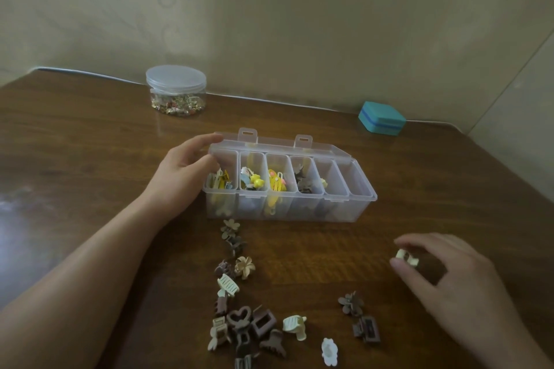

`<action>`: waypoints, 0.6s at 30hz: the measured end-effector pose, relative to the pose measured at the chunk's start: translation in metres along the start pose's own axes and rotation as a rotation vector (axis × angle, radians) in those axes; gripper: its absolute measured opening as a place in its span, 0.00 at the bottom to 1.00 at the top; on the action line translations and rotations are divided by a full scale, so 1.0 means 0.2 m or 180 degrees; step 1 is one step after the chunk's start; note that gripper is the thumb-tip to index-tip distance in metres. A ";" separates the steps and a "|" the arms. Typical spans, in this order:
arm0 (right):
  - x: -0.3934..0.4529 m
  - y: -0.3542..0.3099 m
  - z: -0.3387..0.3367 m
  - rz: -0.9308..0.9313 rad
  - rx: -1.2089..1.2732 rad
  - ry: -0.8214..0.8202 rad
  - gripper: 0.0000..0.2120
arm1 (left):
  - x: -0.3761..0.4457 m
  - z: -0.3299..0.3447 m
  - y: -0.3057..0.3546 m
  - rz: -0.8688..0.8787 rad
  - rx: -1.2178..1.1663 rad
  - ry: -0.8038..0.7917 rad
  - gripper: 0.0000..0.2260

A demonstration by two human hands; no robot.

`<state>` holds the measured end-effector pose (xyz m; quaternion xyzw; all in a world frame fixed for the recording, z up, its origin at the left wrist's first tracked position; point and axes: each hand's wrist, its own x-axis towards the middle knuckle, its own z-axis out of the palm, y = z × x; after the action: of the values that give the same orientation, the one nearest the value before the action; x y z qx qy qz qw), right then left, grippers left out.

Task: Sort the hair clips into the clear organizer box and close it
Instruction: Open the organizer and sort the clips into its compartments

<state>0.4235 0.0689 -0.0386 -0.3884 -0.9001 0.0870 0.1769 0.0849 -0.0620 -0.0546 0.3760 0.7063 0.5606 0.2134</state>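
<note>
Dark wood-grain tabletop [329, 263], set against a plain beige wall [299, 24]; its far edge runs along the wall with a pale cable [269, 101] lying on it.

Nearest the viewer: a loose scatter of hair clips [239, 326], brown, beige and cream, running in a rough line from the near edge toward the organizer box. A cream claw clip [295, 327] and a white flower clip [329, 351] lie just right of that scatter; a brown flower clip [351, 302] and a brown rectangular clip [367, 329] lie further right, apart from the rest.

Right hand [443, 275]: fingers curled, thumb and fingertips pinching a small cream clip [406, 257], right of the scatter. Bare wood lies between this hand and the line of clips.

Left hand [183, 171]: fingers relaxed, resting against the left end wall of the organizer box, the forearm crossing the left of the tabletop.

Clear organizer box [364, 198]: mid-tabletop, lid open and tipped back toward the wall. Six compartments; the four from the left hold clips, coloured ones in the first three and brown ones in the fourth.

Far edge: a clear lidded jar [176, 90] of small items at left, a teal case [381, 118] at right, both well apart from the box.
</note>
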 end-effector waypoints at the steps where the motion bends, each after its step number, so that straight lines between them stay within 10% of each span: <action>1: 0.03 -0.03 -0.03 -0.0085 0.0164 0.0117 0.17 | 0.00 0.00 0.00 0.0005 -0.0002 0.0005 0.28; 18: 0.21 -0.15 -0.09 -0.0453 0.0653 0.0499 0.11 | 0.01 -0.01 -0.02 0.0022 0.0038 0.0102 0.21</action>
<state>0.3836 0.0786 -0.0032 -0.3091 -0.8952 0.1352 0.2912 0.0817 -0.0611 -0.0569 0.3707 0.7117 0.5630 0.1978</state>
